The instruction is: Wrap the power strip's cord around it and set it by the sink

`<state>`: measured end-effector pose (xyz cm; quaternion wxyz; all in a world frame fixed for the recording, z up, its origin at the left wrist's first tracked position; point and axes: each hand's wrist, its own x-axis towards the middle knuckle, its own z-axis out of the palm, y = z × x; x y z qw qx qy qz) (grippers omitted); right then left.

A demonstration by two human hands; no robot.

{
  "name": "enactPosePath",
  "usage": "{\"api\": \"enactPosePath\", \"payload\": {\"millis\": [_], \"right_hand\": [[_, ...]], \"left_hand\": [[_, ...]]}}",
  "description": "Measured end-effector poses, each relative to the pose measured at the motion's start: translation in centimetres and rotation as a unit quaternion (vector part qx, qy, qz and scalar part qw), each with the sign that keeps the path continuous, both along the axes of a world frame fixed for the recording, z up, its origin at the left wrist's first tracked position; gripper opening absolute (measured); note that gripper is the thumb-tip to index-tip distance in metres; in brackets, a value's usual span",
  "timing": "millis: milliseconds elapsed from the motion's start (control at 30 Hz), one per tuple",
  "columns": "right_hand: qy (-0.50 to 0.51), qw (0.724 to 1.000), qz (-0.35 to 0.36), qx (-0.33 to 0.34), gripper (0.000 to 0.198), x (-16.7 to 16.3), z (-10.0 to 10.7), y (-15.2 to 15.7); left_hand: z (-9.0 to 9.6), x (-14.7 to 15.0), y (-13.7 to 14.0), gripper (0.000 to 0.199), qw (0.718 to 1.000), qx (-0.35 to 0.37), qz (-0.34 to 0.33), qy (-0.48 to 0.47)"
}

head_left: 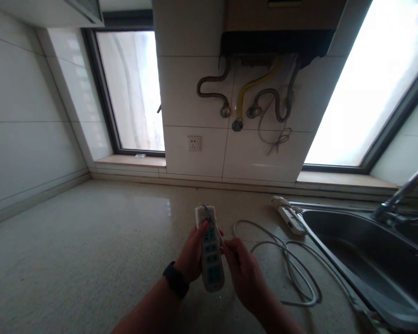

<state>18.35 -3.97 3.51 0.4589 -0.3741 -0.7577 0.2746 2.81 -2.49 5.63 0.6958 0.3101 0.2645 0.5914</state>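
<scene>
My left hand [192, 250] is wrapped round a white power strip [213, 274] with green-blue sockets, its thumb across the upper part. The strip is held above the counter, its far end tipped away from me. A thin grey wire [218, 235] runs from the far end down along its right side. At the strip's right edge, my right hand [243, 266] is closed, thumb and finger pinching that wire. The fingertips are small and dim here. A black watch [176, 279] is on my left wrist.
A looped grey cable [294, 269] lies on the speckled counter [73, 260] to the right. Beside the steel sink [355, 260] rests a second white power strip [291, 219]. On the wall are a socket [194, 143] and hoses [242, 99]; a faucet [404, 195] stands far right.
</scene>
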Motion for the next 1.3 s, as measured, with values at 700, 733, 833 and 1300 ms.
{"api": "enactPosePath", "payload": {"millis": [700,733,833,1300], "right_hand": [[-0.165,0.985,-0.048,0.024,0.073,-0.2,-0.1,0.7],[-0.163,0.985,-0.051,0.030,0.069,-0.2,-0.2,0.8],[-0.155,0.984,-0.060,0.061,0.063,0.4,-0.7,1.5],[-0.302,0.919,0.037,0.253,0.063,5.0,0.9,2.9]], "left_hand": [[-1.4,0.4,1.7,0.067,0.983,-0.026,0.174,-0.062],[-1.5,0.5,1.8,0.066,0.982,-0.022,0.178,-0.061],[-2.0,0.3,2.2,0.064,0.983,0.016,0.181,-0.019],[1.4,-4.8,-0.3,0.066,0.535,0.427,0.130,0.717]]}}
